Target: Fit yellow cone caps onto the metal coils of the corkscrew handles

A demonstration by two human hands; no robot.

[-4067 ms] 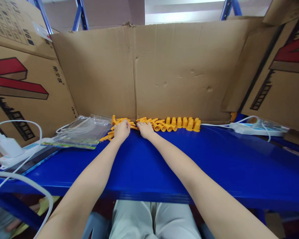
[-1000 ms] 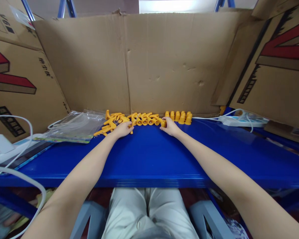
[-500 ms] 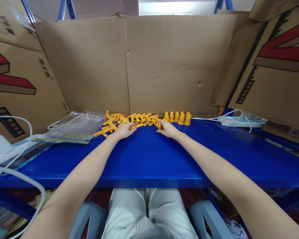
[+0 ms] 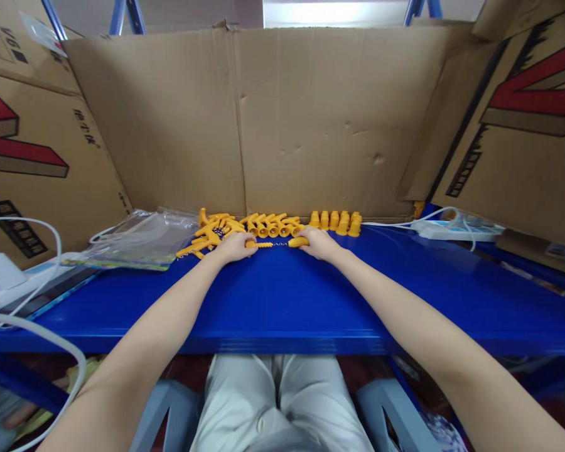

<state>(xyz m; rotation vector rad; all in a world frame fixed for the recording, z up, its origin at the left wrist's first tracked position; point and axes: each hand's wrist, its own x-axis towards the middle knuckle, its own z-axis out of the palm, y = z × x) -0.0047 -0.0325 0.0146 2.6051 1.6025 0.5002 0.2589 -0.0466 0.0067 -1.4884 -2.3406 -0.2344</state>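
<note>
My left hand (image 4: 234,247) pinches a yellow corkscrew (image 4: 262,245) with a ribbed shaft. Its thin metal spiral lies level and points right. A short, rounded yellow piece (image 4: 298,242) sits in the closed fingers of my right hand (image 4: 321,243); the fingers hide part of it. The spiral's tip comes close to that piece, and I cannot tell whether they touch. Behind both hands stands a row of yellow pieces with round open ends and arms (image 4: 274,231). Beside my left hand lies a pile of yellow T-shaped handles with metal spirals (image 4: 208,238).
Yellow bell-shaped caps (image 4: 343,223) stand right of my right hand. Clear plastic bags (image 4: 141,242) lie at the left. A cardboard wall (image 4: 311,125) closes the back of the blue table (image 4: 282,301). A white power strip (image 4: 456,230) and cables are at the right.
The ribbed shaft in my left hand has levelled out, and its metal spiral now shows. The yellow piece in my right hand has turned sideways and moved slightly nearer to me.
</note>
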